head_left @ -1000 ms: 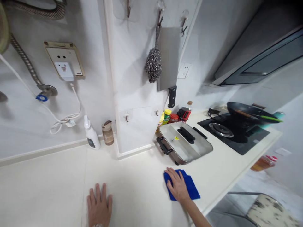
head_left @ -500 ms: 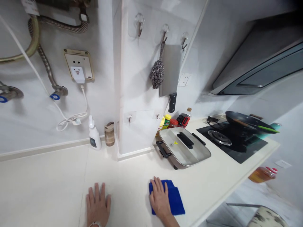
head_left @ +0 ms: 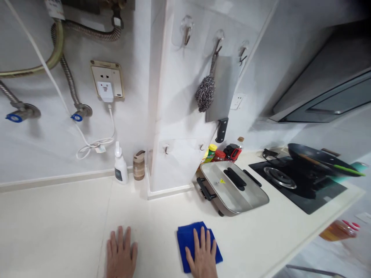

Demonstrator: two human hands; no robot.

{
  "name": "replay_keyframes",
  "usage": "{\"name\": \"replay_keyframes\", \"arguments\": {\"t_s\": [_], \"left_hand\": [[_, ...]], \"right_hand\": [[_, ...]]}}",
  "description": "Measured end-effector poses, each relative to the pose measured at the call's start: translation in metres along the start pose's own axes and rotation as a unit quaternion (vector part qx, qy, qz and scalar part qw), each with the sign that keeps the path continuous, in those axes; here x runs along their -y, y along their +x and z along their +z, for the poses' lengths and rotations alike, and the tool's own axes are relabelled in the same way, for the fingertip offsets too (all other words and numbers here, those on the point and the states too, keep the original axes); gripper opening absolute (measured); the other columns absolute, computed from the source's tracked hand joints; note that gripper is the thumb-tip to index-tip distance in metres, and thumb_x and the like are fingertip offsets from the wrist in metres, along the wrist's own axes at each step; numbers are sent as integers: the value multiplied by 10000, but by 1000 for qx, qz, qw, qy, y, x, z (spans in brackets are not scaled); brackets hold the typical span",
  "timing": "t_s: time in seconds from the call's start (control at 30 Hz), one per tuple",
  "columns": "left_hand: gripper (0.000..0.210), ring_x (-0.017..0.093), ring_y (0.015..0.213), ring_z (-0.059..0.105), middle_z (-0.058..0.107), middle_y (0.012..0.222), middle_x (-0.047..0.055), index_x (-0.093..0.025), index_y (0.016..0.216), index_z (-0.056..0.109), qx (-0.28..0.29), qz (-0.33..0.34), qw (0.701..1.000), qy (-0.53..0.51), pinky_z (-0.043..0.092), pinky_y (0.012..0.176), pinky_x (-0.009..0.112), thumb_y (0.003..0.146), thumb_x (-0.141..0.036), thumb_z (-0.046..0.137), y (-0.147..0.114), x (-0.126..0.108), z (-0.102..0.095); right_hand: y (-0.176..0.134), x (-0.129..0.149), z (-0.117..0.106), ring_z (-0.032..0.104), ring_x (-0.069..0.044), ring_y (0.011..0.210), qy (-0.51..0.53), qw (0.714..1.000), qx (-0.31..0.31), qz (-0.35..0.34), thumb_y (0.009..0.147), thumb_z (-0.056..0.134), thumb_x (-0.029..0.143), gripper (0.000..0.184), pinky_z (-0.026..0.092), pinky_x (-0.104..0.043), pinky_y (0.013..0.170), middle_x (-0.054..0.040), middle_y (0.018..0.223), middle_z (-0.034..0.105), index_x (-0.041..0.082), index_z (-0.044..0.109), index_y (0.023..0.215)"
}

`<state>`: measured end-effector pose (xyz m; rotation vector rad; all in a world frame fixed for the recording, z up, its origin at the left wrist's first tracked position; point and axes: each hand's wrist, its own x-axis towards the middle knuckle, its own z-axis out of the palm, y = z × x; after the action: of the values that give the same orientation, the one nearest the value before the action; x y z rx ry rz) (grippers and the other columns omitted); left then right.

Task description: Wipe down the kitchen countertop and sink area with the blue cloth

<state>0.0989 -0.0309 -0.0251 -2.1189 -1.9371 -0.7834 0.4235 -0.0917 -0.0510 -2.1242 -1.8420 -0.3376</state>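
My left hand (head_left: 121, 253) lies flat on the white countertop (head_left: 58, 224), fingers stretched out, with nothing in it. A folded blue cloth (head_left: 185, 241) is spread on the counter farther right. On top of that cloth rests my right hand (head_left: 203, 253), palm down and fingers spread; it presses on the cloth rather than gripping it. Beyond the right hand stands a rectangular electric pan (head_left: 232, 210) with a glass lid (head_left: 216, 173) and black handles.
A white spray bottle (head_left: 121, 166) and a brown cup (head_left: 139, 166) stand by the wall. From hooks on the pillar hang a steel scrubber (head_left: 205, 94) and a cleaver (head_left: 222, 90). Seasoning jars (head_left: 219, 155) sit behind the pan. A wok (head_left: 315, 156) rests on the cooktop (head_left: 307, 199).
My right hand has shifted across the cloth, its fingers now wider apart, and the cloth has moved slightly left. My left hand stays flat. The view has turned a little left.
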Motion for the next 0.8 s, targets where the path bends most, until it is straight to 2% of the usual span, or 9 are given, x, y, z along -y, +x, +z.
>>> {"name": "replay_keyframes", "arguments": {"t_s": [0.13, 0.3, 0.47, 0.6, 0.7, 0.8], "left_hand": [[598, 367, 1520, 45, 256, 1608, 182, -68, 1368, 563, -13, 7, 1000, 6, 175, 1212, 623, 946, -377, 271, 2, -3, -4], [599, 359, 1522, 48, 202, 1632, 145, -96, 1404, 529, 11, 1, 1000, 0, 184, 1213, 618, 940, -387, 287, 2, -4, -7], [601, 370, 1516, 91, 205, 1633, 137, -93, 1376, 562, -6, -8, 1000, -10, 170, 1216, 622, 936, -385, 276, 2, -5, -4], [593, 346, 1521, 72, 290, 1600, 158, -100, 1349, 589, 25, -19, 999, 9, 205, 1208, 611, 930, -384, 281, 4, -8, -7], [579, 333, 1523, 61, 366, 1558, 176, -99, 1344, 593, 39, -28, 999, 25, 221, 1204, 595, 929, -356, 281, 5, -11, -13], [570, 360, 1517, 72, 370, 1546, 205, -87, 1352, 581, 35, -20, 999, 33, 218, 1199, 602, 922, -336, 303, 5, -12, -15]], "right_hand": [[53, -4, -3, 94, -419, 1494, -21, 999, 30, 8, 934, 428, 513, 685, 166, -677, 1151, -215, 1601, 233, 110, 413, 1488], [104, -12, 9, 144, -414, 1485, -57, 995, 74, 26, 938, 415, 514, 693, 155, -650, 1156, -231, 1594, 241, 104, 397, 1497], [137, -10, 17, 148, -418, 1480, -64, 989, 129, 43, 962, 395, 497, 702, 129, -632, 1163, -226, 1616, 171, 107, 307, 1538], [162, 0, 20, 155, -431, 1472, -98, 977, 173, 75, 967, 384, 518, 731, 125, -644, 1155, -233, 1618, 150, 109, 245, 1557], [173, 4, 21, 166, -427, 1469, -137, 968, 191, 89, 965, 365, 546, 746, 137, -640, 1152, -225, 1619, 158, 124, 223, 1564], [173, 10, 22, 176, -422, 1469, -148, 964, 199, 95, 968, 325, 545, 747, 158, -628, 1151, -229, 1615, 169, 110, 214, 1564]]}}
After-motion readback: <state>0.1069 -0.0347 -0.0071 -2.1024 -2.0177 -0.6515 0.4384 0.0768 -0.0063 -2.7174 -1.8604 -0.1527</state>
